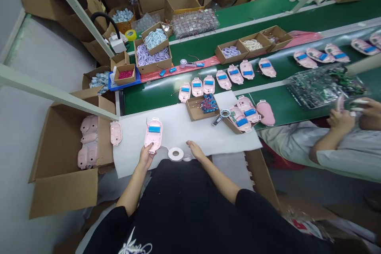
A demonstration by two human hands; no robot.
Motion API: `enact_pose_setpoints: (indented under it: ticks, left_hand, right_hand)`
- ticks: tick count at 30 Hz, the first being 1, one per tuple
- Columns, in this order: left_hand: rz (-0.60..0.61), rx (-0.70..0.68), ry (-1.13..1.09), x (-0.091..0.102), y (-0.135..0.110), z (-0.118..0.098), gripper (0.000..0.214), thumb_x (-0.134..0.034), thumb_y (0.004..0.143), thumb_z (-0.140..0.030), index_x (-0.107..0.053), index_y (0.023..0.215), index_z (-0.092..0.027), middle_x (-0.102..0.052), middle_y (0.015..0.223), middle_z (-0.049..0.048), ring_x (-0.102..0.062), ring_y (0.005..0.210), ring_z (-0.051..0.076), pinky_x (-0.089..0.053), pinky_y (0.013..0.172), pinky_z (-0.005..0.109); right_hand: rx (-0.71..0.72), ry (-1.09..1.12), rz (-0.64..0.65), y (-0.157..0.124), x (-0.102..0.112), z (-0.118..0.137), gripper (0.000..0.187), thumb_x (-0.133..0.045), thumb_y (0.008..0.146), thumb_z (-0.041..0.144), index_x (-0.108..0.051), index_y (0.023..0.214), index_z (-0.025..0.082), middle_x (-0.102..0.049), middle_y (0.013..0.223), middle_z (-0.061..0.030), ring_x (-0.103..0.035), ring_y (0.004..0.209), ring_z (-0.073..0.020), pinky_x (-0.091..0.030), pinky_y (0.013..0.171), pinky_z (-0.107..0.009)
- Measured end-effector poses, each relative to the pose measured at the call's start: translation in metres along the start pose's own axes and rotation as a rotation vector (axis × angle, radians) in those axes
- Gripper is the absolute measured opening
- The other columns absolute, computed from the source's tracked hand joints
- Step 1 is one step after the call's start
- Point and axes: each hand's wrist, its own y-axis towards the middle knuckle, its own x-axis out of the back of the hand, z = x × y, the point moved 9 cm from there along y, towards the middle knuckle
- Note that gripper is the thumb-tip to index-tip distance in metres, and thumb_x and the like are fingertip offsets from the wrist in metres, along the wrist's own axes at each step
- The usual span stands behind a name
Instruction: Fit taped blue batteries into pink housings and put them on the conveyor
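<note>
My left hand (146,154) grips the near end of a pink plastic shell (153,134) with a blue battery in it, which lies on the white sheet (184,127). My right hand (195,150) rests on the sheet beside a white roll of tape (176,154), fingers curled low, nothing visibly in them. Another pink shell (116,133) lies at the sheet's left edge.
A small box of blue parts (202,107) and a box of pink shells (242,117) sit at the sheet's far side. Rows of pink shells (208,84) lie on the green belt (154,91). A carton of pink parts (87,141) stands left. Another person's hands (351,113) work at right.
</note>
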Motion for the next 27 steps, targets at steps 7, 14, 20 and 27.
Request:
enact_pose_setpoints:
  ticks: [7,14,20,27]
  left_hand:
    - [-0.078,0.043,0.035,-0.066,0.123,-0.013,0.023,-0.073,0.087,-0.012,-0.063,0.108,-0.014,-0.073,0.095,0.0074,-0.068,0.07,0.011,-0.056,0.064,0.022]
    - [-0.067,-0.055,0.213,-0.188,0.267,-0.058,0.034,-0.071,0.093,-0.018,-0.058,0.125,-0.015,-0.07,0.114,0.0114,-0.066,0.089,0.012,-0.053,0.083,0.025]
    - [-0.065,-0.269,0.515,-0.185,0.256,-0.031,0.062,-0.077,0.088,-0.031,-0.048,0.142,-0.019,-0.057,0.137,0.0139,-0.051,0.132,0.021,-0.039,0.112,0.034]
    - [0.704,-0.282,1.149,-0.126,0.072,0.097,0.024,-0.081,0.07,-0.022,-0.076,0.094,-0.024,-0.07,0.105,0.0101,-0.06,0.113,0.031,-0.038,0.115,0.049]
  right_hand:
    - [-0.277,-0.098,0.011,-0.052,0.049,-0.126,0.054,-0.044,0.086,0.068,-0.07,0.083,0.021,-0.074,0.084,-0.0101,-0.069,0.083,-0.0293,-0.054,0.083,-0.044]
    - [-0.446,-0.098,-0.048,-0.094,0.078,-0.192,0.042,-0.051,0.079,0.063,-0.069,0.075,0.025,-0.075,0.085,-0.0109,-0.071,0.09,-0.035,-0.054,0.086,-0.047]
    - [-0.394,0.064,-0.111,-0.062,0.07,-0.155,0.054,-0.047,0.085,0.064,-0.07,0.104,0.019,-0.074,0.105,-0.0116,-0.069,0.096,-0.029,-0.052,0.096,-0.045]
    - [-0.322,0.119,0.105,0.002,0.021,-0.099,0.045,-0.06,0.086,0.056,-0.073,0.112,0.022,-0.072,0.126,-0.0092,-0.063,0.12,-0.0267,-0.042,0.114,-0.047]
